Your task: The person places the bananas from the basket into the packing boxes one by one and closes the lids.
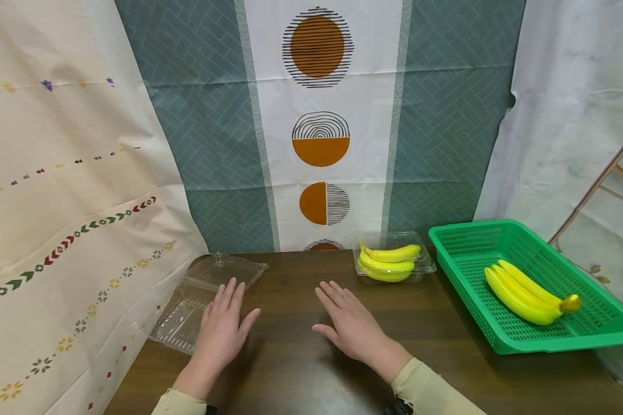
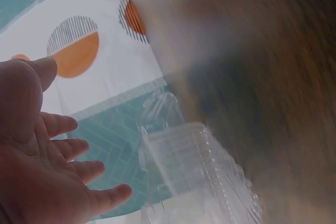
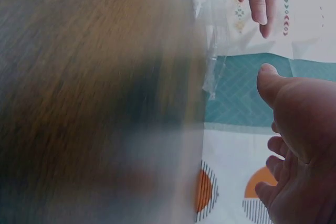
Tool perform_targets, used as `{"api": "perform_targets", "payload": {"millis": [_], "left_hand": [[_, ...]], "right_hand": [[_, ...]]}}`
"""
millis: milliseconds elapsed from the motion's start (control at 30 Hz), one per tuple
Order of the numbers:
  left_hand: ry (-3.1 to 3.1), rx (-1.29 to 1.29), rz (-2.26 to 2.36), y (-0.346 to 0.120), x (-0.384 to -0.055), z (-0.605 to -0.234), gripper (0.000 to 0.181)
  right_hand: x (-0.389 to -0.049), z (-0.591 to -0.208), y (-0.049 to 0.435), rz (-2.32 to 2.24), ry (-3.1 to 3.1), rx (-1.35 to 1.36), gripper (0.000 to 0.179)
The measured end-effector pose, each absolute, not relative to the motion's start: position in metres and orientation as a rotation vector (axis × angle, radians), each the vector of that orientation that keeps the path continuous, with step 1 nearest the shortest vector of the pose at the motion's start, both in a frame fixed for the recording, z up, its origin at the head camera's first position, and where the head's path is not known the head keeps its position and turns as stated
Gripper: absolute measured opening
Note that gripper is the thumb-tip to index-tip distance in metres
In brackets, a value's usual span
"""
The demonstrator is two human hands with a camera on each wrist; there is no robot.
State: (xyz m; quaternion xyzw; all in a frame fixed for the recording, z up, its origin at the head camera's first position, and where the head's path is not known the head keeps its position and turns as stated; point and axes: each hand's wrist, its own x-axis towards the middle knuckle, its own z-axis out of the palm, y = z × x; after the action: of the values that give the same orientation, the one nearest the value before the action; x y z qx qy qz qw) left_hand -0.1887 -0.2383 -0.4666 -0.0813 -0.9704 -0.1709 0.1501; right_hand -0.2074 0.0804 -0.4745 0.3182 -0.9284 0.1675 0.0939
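We see a brown table (image 1: pixel 285 363) whose back edge meets a patterned cloth (image 1: pixel 202 115); its near edge falls outside the head view. Bare wood runs between the two hands and on to the back edge. A green basket (image 1: pixel 459 279) of bananas (image 1: pixel 524 294) lines the right edge, and a second box (image 1: pixel 427 264), clear, holding more bananas (image 1: pixel 389 270), sits by the back edge just left of it.

The left hand (image 1: pixel 222 329) hides part of an open clear box (image 1: pixel 179 320), and transparency makes its outline hard to follow. The wood is blurred in both wrist views.

Both hands are unclenched, palms facing inward, holding nothing. The open box lies along the left edge by the back left corner, just beside the left hand's fingers and well apart from the right hand (image 1: pixel 354 328).
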Motion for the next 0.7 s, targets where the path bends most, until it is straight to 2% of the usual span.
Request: {"api": "perform_targets", "payload": {"millis": [700], "left_hand": [[-2.8,-0.14,-0.476,-0.274,-0.179,-0.47,0.075]], "right_hand": [[-0.201,-0.478,0.048,0.435,-2.772,1.067,0.079]]}}
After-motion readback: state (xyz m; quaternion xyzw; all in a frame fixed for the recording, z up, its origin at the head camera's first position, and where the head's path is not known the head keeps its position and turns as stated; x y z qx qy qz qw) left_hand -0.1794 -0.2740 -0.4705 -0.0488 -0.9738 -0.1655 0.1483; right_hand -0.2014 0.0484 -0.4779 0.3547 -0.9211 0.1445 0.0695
